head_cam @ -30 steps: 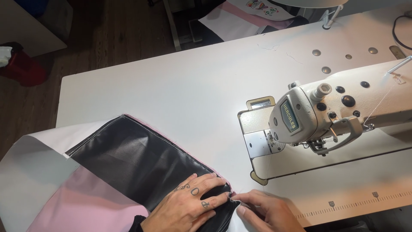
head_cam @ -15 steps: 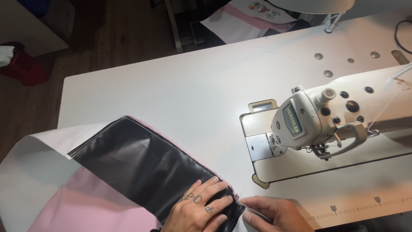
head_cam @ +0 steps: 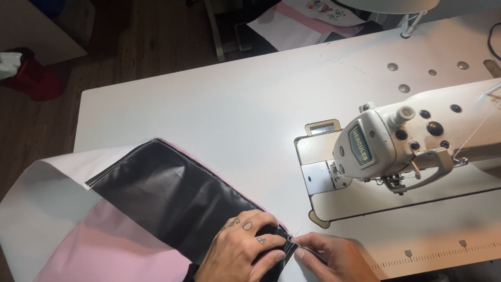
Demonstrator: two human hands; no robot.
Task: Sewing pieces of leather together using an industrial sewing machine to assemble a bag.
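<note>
One white table point(head_cam: 209, 109) fills most of the view, with dark wooden floor point(head_cam: 130, 47) beyond its far edge. One cream industrial sewing machine point(head_cam: 412, 143) stands on the right of the table, its head lying across the surface and its needle plate point(head_cam: 323, 175) to the left of the head. One large piece of fabric point(head_cam: 120, 224) lies on the near left corner and hangs over the table edge; it has a white panel, a pink panel and a shiny black panel point(head_cam: 172, 201) on top. Clear table separates the fabric's corner from the machine. Four small round metal plugs point(head_cam: 392, 67) sit in the tabletop behind the machine. One red object point(head_cam: 36, 78) lies on the floor at far left.

Two hands work at the bottom edge. The left hand point(head_cam: 242, 253) presses flat on the black panel, fingers spread and slightly curled. The right hand point(head_cam: 334, 258) lies just beside it, fingertips pinched narrow on the black panel's corner edge.
</note>
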